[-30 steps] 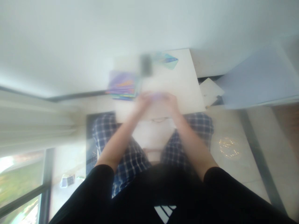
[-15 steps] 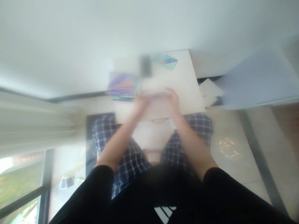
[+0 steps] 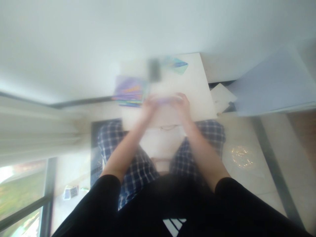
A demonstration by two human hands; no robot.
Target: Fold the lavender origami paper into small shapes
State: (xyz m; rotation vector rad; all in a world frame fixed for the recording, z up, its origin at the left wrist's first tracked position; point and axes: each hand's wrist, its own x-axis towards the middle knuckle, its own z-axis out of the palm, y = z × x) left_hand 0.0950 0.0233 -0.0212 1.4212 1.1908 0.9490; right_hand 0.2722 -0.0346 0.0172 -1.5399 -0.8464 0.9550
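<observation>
The picture is blurred throughout. My left hand point(image 3: 150, 106) and my right hand point(image 3: 182, 104) are close together over the near part of a small white table point(image 3: 197, 89). Between them lies a pale purple piece point(image 3: 166, 100), probably paper, and both hands seem to touch it. The fingers are too smeared to read. A stack of coloured sheets point(image 3: 129, 89), purple on top, lies just left of my left hand. A dark upright object point(image 3: 154, 69) stands behind the hands. A teal and blue folded shape point(image 3: 177, 64) rests at the table's far edge.
I sit with checked trousers point(image 3: 138, 164) under the table. A large pale blue sheet point(image 3: 274, 85) lies on the right, with a white sheet point(image 3: 222, 95) beside the table. A window point(image 3: 22, 194) is at lower left, small cards point(image 3: 71, 191) on the floor.
My hands shifted slightly over the purple piece; the right hand edged forward on the table. Nothing else has moved.
</observation>
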